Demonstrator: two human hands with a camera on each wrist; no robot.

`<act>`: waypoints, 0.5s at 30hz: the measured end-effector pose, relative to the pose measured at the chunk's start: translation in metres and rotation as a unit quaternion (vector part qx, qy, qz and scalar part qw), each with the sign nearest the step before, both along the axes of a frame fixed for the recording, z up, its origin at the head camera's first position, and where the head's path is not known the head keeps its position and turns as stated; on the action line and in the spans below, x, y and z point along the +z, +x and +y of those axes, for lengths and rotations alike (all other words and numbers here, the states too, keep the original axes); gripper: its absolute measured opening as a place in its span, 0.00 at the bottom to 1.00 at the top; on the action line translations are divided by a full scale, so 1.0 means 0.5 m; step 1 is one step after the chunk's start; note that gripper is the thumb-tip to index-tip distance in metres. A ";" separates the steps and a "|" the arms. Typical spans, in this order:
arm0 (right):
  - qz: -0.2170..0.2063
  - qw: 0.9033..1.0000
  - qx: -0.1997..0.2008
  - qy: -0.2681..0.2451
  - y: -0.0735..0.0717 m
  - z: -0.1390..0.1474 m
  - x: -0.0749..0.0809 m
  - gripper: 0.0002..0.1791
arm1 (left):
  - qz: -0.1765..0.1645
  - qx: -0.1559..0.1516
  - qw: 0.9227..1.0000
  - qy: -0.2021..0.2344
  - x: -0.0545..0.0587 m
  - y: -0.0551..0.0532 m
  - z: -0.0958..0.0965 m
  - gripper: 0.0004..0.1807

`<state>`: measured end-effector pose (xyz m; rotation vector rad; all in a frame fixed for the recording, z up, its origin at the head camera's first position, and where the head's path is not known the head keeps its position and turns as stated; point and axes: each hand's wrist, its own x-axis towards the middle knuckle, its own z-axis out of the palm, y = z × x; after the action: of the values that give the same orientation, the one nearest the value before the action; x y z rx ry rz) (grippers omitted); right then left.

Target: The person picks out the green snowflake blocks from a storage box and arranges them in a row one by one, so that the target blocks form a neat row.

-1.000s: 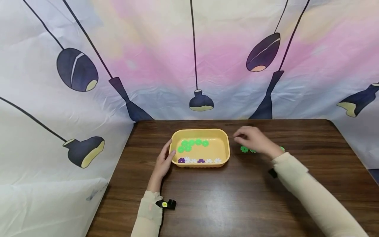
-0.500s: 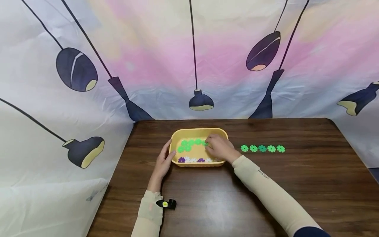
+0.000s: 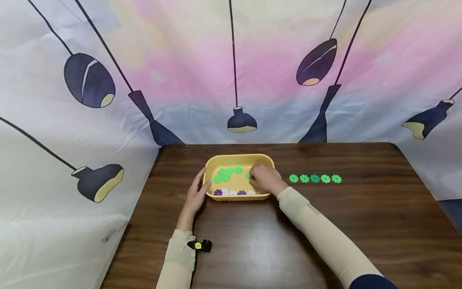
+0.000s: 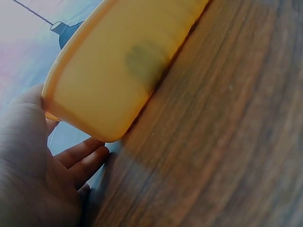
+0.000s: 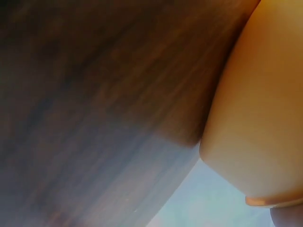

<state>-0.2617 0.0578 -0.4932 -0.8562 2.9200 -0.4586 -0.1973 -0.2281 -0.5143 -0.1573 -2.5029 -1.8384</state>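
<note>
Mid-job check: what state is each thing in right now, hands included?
Yellow plastic tray: upright on the table, flower discs inside.
Left hand: holding the tray's left end.
Right hand: fingers inside the tray; whether they grip a disc is hidden.
Loose green flower discs: in the tray, most clustered.
Purple and white flower discs: in the tray, along the near wall.
Five-disc green row: on the table, discs apart, middle one darker.

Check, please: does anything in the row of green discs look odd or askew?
Only the middle disc stands out: it is darker green, while the other four discs are bright green. All five look aligned.
</note>
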 end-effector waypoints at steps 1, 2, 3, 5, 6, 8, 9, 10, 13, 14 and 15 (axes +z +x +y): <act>-0.009 1.000 -0.003 -0.004 0.002 -0.001 -0.003 0.21 | -0.008 -0.005 1.000 0.000 0.010 0.005 0.000 0.34; -0.019 1.000 -0.004 -0.008 0.004 -0.002 -0.004 0.22 | -0.013 -0.009 1.000 0.004 0.015 0.008 -0.001 0.34; -0.024 1.000 -0.004 -0.011 0.005 -0.003 -0.006 0.21 | -0.017 -0.009 1.000 0.004 0.015 0.010 -0.004 0.34; -0.023 1.000 -0.004 -0.014 0.007 -0.005 -0.007 0.17 | -0.016 -0.010 1.000 0.001 0.004 0.004 -0.012 0.34; -0.021 1.000 -0.003 -0.016 0.008 -0.006 -0.007 0.14 | -0.014 -0.009 1.000 0.002 -0.005 -0.001 -0.016 0.34; -0.015 1.000 -0.001 -0.019 0.009 -0.007 -0.005 0.05 | -0.010 -0.003 1.000 0.001 -0.024 -0.009 -0.023 0.34; -0.011 1.000 0.000 -0.019 0.009 -0.007 -0.004 0.02 | -0.005 0.000 1.000 0.000 -0.029 -0.011 -0.024 0.34; -0.008 1.000 0.001 -0.017 0.009 -0.007 -0.004 0.05 | -0.001 0.002 1.000 0.000 -0.033 -0.013 -0.024 0.34; -0.007 1.000 0.005 -0.014 0.008 -0.003 -0.002 0.02 | 0.013 0.004 1.000 0.002 -0.044 -0.017 -0.021 0.33; -0.005 1.000 0.006 -0.014 0.006 -0.001 -0.001 0.07 | 0.016 0.004 1.000 0.004 -0.048 -0.020 -0.019 0.33; -0.006 1.000 0.006 -0.013 0.005 0.001 -0.002 0.12 | 0.017 0.005 1.000 0.009 -0.051 -0.021 -0.016 0.33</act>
<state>-0.2593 0.0581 -0.4941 -0.8721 2.9026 -0.4998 -0.2075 -0.2361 -0.5397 -0.1745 -2.4597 -1.8374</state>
